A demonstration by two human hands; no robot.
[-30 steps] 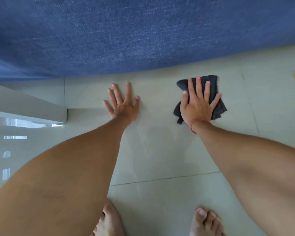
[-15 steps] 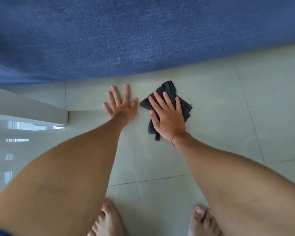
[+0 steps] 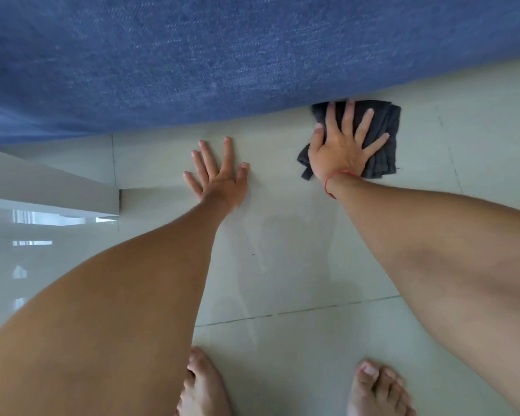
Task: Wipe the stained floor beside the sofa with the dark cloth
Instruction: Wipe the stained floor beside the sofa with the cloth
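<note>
The dark cloth (image 3: pixel 383 145) lies flat on the pale tiled floor (image 3: pixel 282 265), its far edge right against the base of the blue sofa (image 3: pixel 222 55). My right hand (image 3: pixel 341 145) presses down on the cloth with fingers spread, a red string around the wrist. My left hand (image 3: pixel 219 175) rests flat on the bare tile to the left of the cloth, fingers apart, holding nothing. A faint damp sheen shows on the tile between my arms.
The sofa fills the whole upper part of the view. A white ledge or step (image 3: pixel 51 187) juts in from the left. My two bare feet (image 3: pixel 203 385) stand at the bottom edge. Tile grout lines cross the floor.
My right hand has slid the cloth away to the right and up, from beside my left hand to the sofa's base. My left hand has stayed planted.
</note>
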